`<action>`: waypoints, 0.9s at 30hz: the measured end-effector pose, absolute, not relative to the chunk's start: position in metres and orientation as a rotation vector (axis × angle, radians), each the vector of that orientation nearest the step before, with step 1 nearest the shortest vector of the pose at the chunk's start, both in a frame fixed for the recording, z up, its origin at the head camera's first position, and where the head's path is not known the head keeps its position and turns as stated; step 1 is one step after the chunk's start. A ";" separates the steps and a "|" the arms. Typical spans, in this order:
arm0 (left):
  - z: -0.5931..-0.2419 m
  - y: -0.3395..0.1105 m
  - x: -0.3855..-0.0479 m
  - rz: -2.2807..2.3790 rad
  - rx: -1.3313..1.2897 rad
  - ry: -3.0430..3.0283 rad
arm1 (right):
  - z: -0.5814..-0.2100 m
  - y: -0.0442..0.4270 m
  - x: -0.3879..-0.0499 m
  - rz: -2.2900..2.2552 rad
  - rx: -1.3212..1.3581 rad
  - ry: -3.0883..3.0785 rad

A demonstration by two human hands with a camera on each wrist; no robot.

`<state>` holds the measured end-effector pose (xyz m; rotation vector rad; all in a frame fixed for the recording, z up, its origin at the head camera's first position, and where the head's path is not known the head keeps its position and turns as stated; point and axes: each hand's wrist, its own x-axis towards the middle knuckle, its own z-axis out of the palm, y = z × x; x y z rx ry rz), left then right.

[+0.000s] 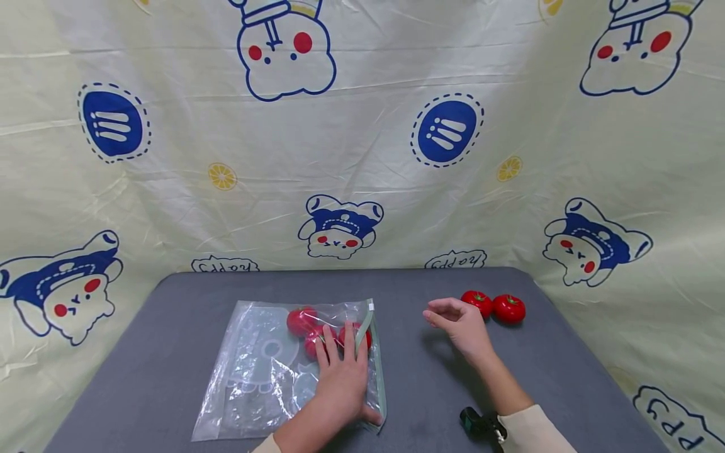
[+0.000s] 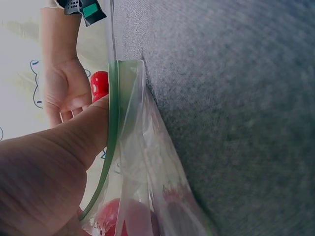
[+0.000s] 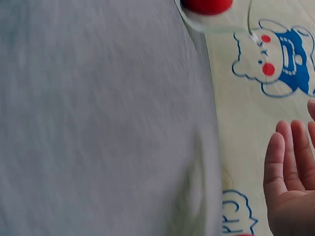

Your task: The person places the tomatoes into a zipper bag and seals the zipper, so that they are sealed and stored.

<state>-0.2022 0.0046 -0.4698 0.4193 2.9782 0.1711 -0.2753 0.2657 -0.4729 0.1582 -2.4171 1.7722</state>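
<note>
Cream sheet (image 1: 385, 145) w/ blue prints hangs behind; in front of it, grey table (image 1: 421, 409). Clear zip bag (image 1: 249, 409) lies flat on L side of table, long axis roughly L–R, mouth on its R edge, i.e. facing the R hand. Green zip strip (image 2: 114, 103) runs along that mouth.

L hand (image 1: 342, 384) rests on bag's mouth end, fingers straight & spread over the bagged tomatoes (image 1: 300, 321) (at least 3 visible thru plastic). Thumb is by the strip; can't tell if it pinches the edge.

R hand (image 1: 461, 327) hangs btwn bag & the loose pair, fingers slightly bent, grasping nothing.

Key relation: 2 loose toms, inner tomato (image 1: 477, 302) & outer tomato (image 1: 509, 309), sit to R hand's right & a bit farther off, on its back-of-hand side; fingertips point L, toward bag mouth. R hand is clearly the nearer one; L is well apart. Toms are round, so no long axis each; the pair lines up L–R, side by side. Inner one is partly hidden behind R hand; contact can't be told.
</note>
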 end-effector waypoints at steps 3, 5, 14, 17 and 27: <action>-0.470 0.004 -0.202 0.176 0.415 2.978 | -0.470 0.276 -0.277 1.735 0.126 -2.385; -0.470 0.004 -0.202 0.182 0.410 2.975 | -0.468 0.282 -0.278 1.709 0.099 -2.365; -0.470 0.005 -0.203 0.180 0.397 2.976 | -0.462 0.303 -0.279 1.555 -0.025 -2.335; -0.471 0.005 -0.203 0.184 0.387 2.976 | -0.460 0.310 -0.282 1.479 -0.091 -2.333; -0.470 0.005 -0.202 0.200 0.369 2.976 | -0.456 0.343 -0.290 1.250 -0.259 -2.289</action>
